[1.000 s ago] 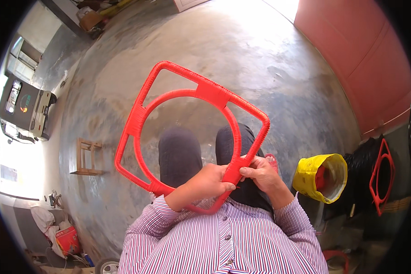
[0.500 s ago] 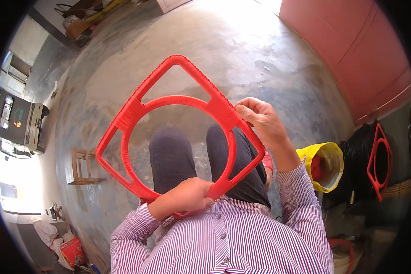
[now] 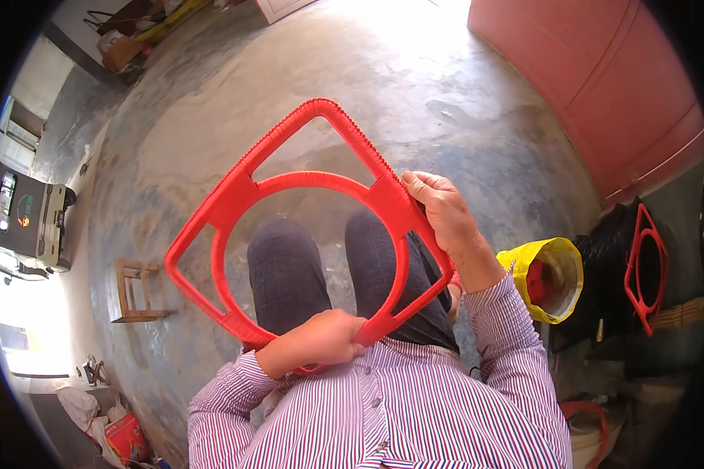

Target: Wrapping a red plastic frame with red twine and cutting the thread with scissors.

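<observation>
A square red frame [image 3: 382, 191] with a round ring inside it, wound all over with red cord or strip, is held tilted above my lap. My left hand [image 3: 321, 338] is wrapped round its near corner, close to my shirt. At the frame's right side, my right hand [image 3: 443, 211] is closed with thumb and fingertips against the outer edge, by the wide wound patch where ring and square meet. The undersides of those fingers are hidden, and I cannot make out a loose strand.
Beside my right knee stands a yellow bag [image 3: 562, 305] with red material inside. A second red frame [image 3: 648, 270] leans against black plastic. To the left are a small wooden stool [image 3: 133, 291] and, farther off, a parked vehicle [image 3: 25, 215]. A red panel [image 3: 594, 86] rises at the far right.
The frame has turned slightly, its far corner shifting right. My right hand has come down a little and its fingers lie closer against the edge. The left hand keeps its grip.
</observation>
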